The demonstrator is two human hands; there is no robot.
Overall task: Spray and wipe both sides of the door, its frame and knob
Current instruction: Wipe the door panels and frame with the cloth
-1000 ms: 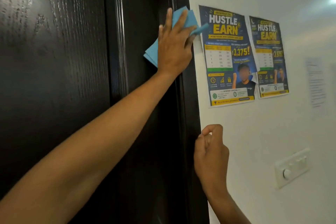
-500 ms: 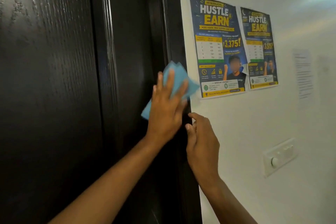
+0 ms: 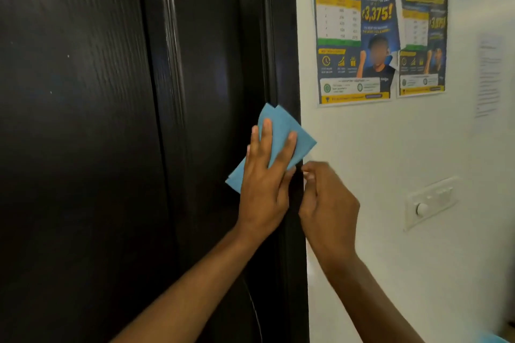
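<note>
Cloth [image 3: 281, 131], blue and folded, lies flat on the dark frame [image 3: 287, 64] just right of the door [image 3: 83, 120], corner overhanging the white wall [image 3: 390, 147]; left hand [image 3: 264, 184] presses it with straight spread fingers [image 3: 266, 136]. Best keep the palm flat, strokes following the moulding. Right hand [image 3: 327, 203] hovers beside, fingers loosely curled, empty

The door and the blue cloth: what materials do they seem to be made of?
Door: seemingly wood or wood-grain laminate, very dark with a semi-gloss finish; raised grain lines and soft reflections show.
Blue cloth: probably thin microfibre or non-woven fabric, matte; it lies folded in flat layers under the left hand.
</note>
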